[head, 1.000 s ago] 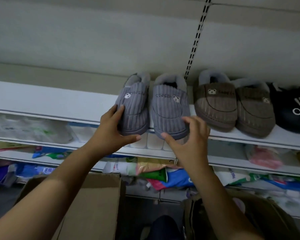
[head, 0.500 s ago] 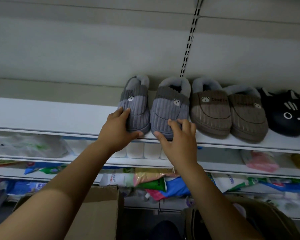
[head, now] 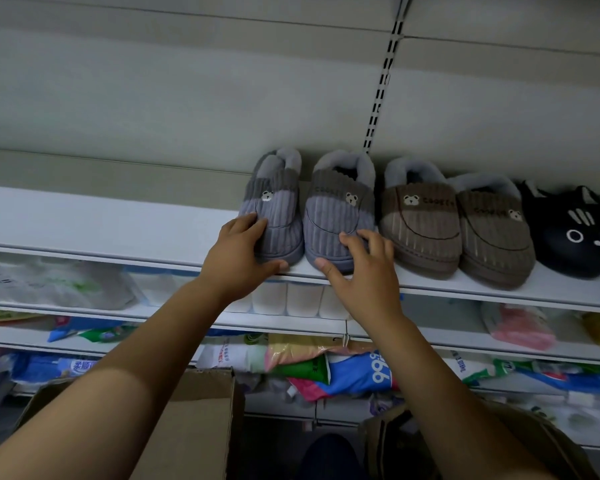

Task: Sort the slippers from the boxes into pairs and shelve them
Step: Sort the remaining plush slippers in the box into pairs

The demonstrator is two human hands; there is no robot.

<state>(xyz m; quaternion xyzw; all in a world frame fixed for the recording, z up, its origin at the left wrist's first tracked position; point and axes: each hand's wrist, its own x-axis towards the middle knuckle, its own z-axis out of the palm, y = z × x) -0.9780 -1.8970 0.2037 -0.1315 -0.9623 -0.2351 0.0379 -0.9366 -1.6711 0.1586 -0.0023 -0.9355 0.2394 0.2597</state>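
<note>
Two grey corduroy slippers with bear badges stand side by side on the white top shelf (head: 101, 223), toes toward me. My left hand (head: 243, 258) grips the toe of the left grey slipper (head: 274, 206), fingers on top and thumb under its front edge. The toe of the right grey slipper (head: 340, 213) is held by my right hand (head: 361, 271) in the same way. This slipper touches the brown pair (head: 420, 223) to its right. A black cat-face slipper (head: 575, 233) stands at the far right.
The shelf stretches bare to the left of the grey pair. Lower shelves hold tissue packs (head: 291, 301) and plastic-wrapped goods (head: 357, 375). An open cardboard box (head: 194, 427) stands below left and a second box (head: 534, 445) below right.
Both hands have pushed the grey slippers from overhanging the shelf edge back onto the shelf, up against the brown pair.
</note>
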